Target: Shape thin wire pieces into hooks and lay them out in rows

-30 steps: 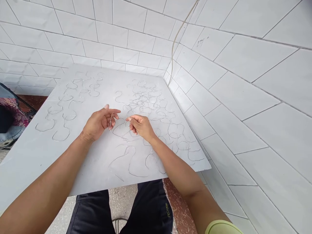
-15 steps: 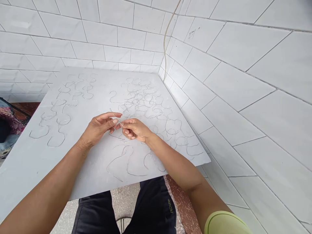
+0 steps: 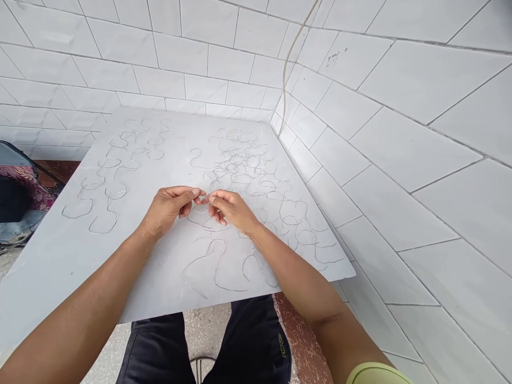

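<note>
Wires on tabletop beside tiled walls

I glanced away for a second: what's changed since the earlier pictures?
The left hand has brought its thumb down onto its fingers, and the hands have drawn together; a fine wire, draped over the left fingers before, now appears pinched between them. The right hand keeps its pinch. The bent wires lie on the table as before.
</note>
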The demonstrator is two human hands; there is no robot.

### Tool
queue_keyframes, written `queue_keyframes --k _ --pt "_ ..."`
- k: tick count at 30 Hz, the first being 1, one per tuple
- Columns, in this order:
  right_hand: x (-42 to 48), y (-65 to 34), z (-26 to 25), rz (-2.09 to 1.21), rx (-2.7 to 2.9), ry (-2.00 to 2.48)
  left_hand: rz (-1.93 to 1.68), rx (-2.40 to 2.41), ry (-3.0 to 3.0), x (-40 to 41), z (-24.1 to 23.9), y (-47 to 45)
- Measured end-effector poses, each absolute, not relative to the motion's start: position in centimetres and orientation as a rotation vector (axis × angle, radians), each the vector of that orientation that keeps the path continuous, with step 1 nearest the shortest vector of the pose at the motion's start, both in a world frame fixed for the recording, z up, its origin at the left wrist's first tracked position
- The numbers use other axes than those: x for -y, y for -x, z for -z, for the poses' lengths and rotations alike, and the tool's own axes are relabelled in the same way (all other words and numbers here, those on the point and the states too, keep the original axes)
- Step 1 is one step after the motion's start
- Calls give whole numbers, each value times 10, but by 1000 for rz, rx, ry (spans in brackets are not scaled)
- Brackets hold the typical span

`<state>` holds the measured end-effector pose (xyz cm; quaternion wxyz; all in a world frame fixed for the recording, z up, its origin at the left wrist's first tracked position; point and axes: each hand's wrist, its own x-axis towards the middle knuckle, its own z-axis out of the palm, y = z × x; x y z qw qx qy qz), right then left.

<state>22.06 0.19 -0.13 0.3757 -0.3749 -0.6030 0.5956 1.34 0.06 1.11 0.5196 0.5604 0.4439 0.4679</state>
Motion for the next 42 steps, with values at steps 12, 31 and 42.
queue_keyframes --k 12,31,42 --pt "-5 -220 9 -1790 1451 769 -1052 -1026 -1292 -4 -8 -10" --pt "-3 -219 8 -1820 1383 714 -1074 -858 -1174 -4 -10 -8" --pt "-2 -219 4 -1775 1347 641 -1088 -771 -1005 -6 -15 -7"
